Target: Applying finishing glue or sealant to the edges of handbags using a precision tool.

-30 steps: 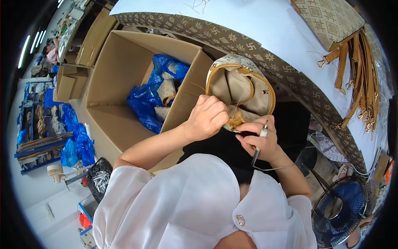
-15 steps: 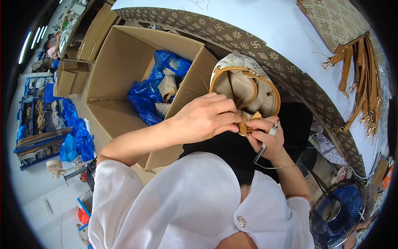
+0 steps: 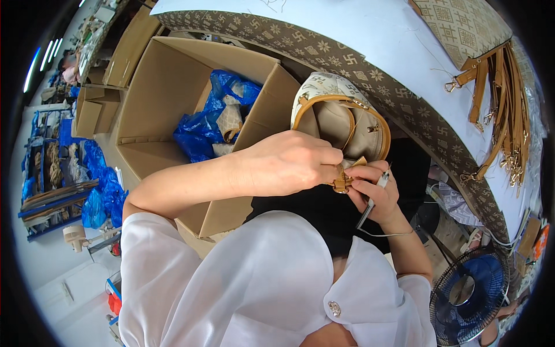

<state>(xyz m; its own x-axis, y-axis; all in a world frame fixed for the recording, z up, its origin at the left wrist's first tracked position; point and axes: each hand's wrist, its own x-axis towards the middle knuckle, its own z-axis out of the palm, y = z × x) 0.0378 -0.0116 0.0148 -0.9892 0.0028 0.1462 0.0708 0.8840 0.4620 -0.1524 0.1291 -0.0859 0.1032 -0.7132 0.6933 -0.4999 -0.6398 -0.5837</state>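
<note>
A cream patterned handbag with tan trim rests in front of me, its beige lined mouth toward me. At its near edge, both hands meet over a small tan strap end with a gold-coloured metal fitting. My left hand is closed, fingertips pinching the tan strap; they partly hide it. My right hand pinches the same piece from the other side. Tucked in the right fingers is a slim white-and-grey tool, its thin grey end pointing down toward my lap; I cannot tell its kind.
An open cardboard box stands left of the bag, with blue plastic bags and patterned pieces inside. A white-topped table curves behind, carrying another patterned bag and several tan straps. A fan stands at lower right.
My left hand has shifted slightly down and right, its fingers curling further over the strap end. The metal fitting shows more fully now. The right hand has barely moved.
</note>
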